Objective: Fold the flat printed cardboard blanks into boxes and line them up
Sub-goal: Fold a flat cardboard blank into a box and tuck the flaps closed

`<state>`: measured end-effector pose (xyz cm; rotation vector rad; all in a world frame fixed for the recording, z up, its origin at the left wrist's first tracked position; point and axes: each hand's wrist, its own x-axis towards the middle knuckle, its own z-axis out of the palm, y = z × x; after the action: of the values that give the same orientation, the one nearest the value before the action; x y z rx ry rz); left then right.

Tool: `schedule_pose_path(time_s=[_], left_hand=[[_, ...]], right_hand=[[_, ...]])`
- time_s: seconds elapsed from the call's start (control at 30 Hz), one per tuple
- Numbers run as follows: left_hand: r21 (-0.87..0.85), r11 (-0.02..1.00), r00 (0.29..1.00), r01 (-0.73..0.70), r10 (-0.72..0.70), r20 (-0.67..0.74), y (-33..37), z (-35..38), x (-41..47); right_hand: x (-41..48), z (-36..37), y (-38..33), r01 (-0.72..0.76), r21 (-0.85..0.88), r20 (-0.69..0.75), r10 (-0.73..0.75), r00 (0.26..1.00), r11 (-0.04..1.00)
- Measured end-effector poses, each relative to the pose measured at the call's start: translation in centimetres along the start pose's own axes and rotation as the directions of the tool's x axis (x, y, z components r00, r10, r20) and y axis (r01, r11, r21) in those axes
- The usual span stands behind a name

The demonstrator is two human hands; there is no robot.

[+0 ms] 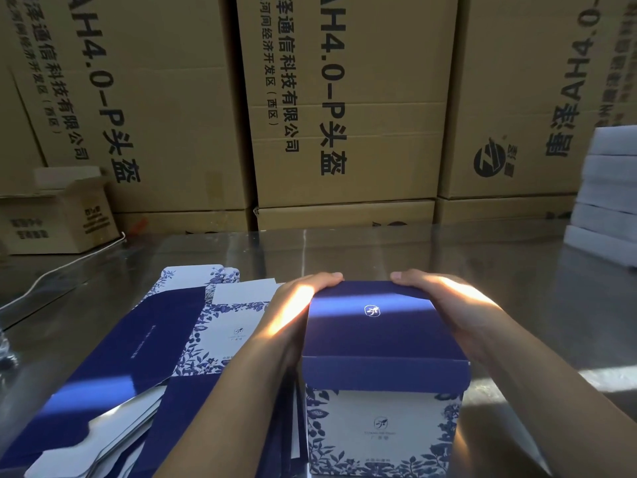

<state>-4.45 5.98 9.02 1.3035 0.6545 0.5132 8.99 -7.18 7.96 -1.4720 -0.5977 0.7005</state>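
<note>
A folded box [382, 343] with a dark blue lid and a white, blue-flowered front stands on the steel table [534, 305] right before me. My left hand [296, 305] holds its left side, fingers curled over the far top edge. My right hand [444, 298] holds the right side the same way. Left of the box lies a loose pile of flat printed blanks [165, 339], blue and white, partly under my left forearm.
Large brown shipping cartons [344, 115] form a wall behind the table. A small open carton [58, 219] sits at the far left. A stack of white boxes [606, 201] stands at the far right. A white cable [51, 274] runs across the left of the table.
</note>
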Motion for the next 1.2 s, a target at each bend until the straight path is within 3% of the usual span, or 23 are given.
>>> schedule_pose_path(time_s=[0.33, 0.43, 0.53, 0.6, 0.67, 0.73, 0.77, 0.9, 1.0, 1.13, 1.2], left_hand=[[-0.006, 0.999, 0.997, -0.033, 0.033, -0.066, 0.2, 0.3, -0.5], [0.045, 0.999, 0.999, -0.017, 0.019, -0.037, 0.5, 0.6, 0.2], [0.045, 0.998, 0.999, -0.046, 0.047, -0.027, 0.2, 0.3, 0.4], [0.025, 0.995, 0.995, -0.1, 0.101, -0.019, -0.2, 0.0, -0.2], [-0.016, 0.992, 0.993, -0.122, 0.122, -0.004, -0.4, -0.2, -0.7], [-0.054, 0.991, 0.993, -0.118, 0.119, 0.001, -0.4, -0.3, -0.7], [-0.052, 0.992, 0.993, -0.118, 0.118, -0.002, -0.3, -0.3, -0.6], [-0.042, 0.991, 0.992, -0.128, 0.127, -0.027, -0.5, -0.4, -0.5], [-0.062, 0.993, 0.994, -0.1, 0.097, -0.047, -0.6, -0.4, -0.3], [-0.14, 0.983, 0.99, -0.121, 0.11, -0.083, -0.9, -0.6, 0.7], [-0.108, 0.977, 0.971, -0.183, 0.163, -0.173, -0.8, -0.7, 1.2]], right_hand=[[-0.4, 0.2, -0.1, 0.055, -0.032, 0.001, -0.055, 0.998, 0.998], [-0.7, 0.6, -0.1, 0.211, -0.09, -0.025, -0.214, 0.976, 0.973], [-1.6, 0.9, -0.8, 0.421, -0.212, -0.028, -0.436, 0.899, 0.882], [-3.0, 0.6, -1.6, 0.593, -0.25, 0.185, -0.564, 0.805, 0.765], [-4.4, 0.5, -2.1, 0.727, -0.268, 0.481, -0.566, 0.67, 0.633], [-5.2, 0.6, -2.1, 0.799, -0.297, 0.633, -0.518, 0.575, 0.524], [-5.3, 0.6, -2.1, 0.809, -0.308, 0.658, -0.502, 0.561, 0.501], [-5.2, 0.4, -2.3, 0.777, -0.311, 0.688, -0.435, 0.581, 0.547], [-4.8, 0.3, -2.2, 0.776, -0.351, 0.678, -0.429, 0.597, 0.524], [-3.2, 0.3, -1.4, 0.729, -0.478, 0.536, -0.495, 0.684, 0.489], [-2.1, 0.5, -0.8, 0.689, -0.548, 0.42, -0.556, 0.717, 0.475]])
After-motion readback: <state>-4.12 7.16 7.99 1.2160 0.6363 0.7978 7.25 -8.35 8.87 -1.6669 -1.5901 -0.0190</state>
